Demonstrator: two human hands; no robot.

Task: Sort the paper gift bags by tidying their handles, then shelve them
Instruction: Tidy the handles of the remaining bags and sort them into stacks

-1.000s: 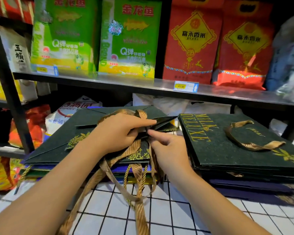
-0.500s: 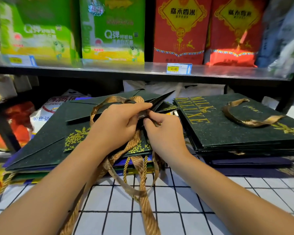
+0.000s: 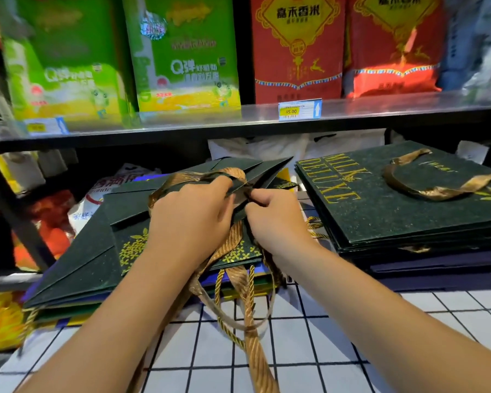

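A dark green paper gift bag lies flat on top of the left pile, with gold flower print near its front edge. My left hand grips the bag's mouth edge together with its gold ribbon handle. My right hand pinches the same mouth edge right beside it. Several gold ribbon and cord handles hang over the front of the pile onto the white tiles. To the right a second pile of green bags marked MILK DELUXE carries one ribbon handle laid across its top.
A metal shelf with a price tag runs just above the piles. Green packs and red rice packs stand on it. White plastic bags lie behind the piles. A dark shelf post slants at the left.
Both hands have stayed at the bag's mouth and closed in on each other, my right hand rising to meet the left. The view has dipped and moved closer to the pile.
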